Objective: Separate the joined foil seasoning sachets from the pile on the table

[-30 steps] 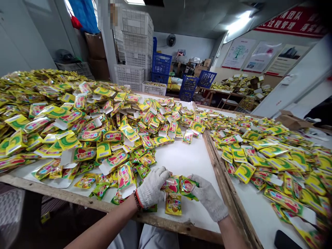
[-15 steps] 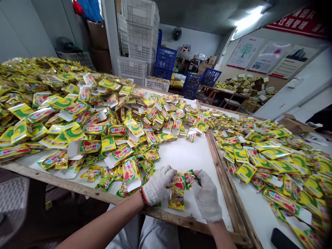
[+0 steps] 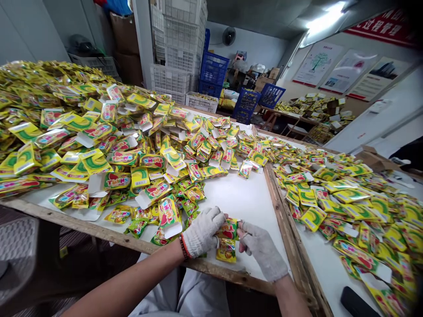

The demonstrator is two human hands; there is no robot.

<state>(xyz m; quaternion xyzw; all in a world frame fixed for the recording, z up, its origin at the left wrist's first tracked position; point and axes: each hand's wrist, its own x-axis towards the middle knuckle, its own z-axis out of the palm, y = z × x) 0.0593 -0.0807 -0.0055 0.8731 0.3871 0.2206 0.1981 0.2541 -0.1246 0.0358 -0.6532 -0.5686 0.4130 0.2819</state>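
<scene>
Both hands wear white knit gloves. My left hand (image 3: 202, 232) is closed on a small stack of colourful candy sachets (image 3: 228, 229) near the front edge of the white table (image 3: 238, 198). My right hand (image 3: 260, 247) presses against the right side of the same stack, fingers curled on it. One yellow sachet (image 3: 226, 253) lies on the table just below the stack. A big heap of yellow-green sachets and flat cartons (image 3: 99, 141) covers the table to the left and behind.
A second table (image 3: 327, 264) on the right carries more sachets, with wooden rails (image 3: 280, 215) between the two. A dark phone-like object (image 3: 357, 304) lies at its front. White and blue crates (image 3: 185, 57) are stacked at the back.
The sachet in my right hand has been brought onto the stack in my left hand; the hands have come together. The camera has tilted down a little.
</scene>
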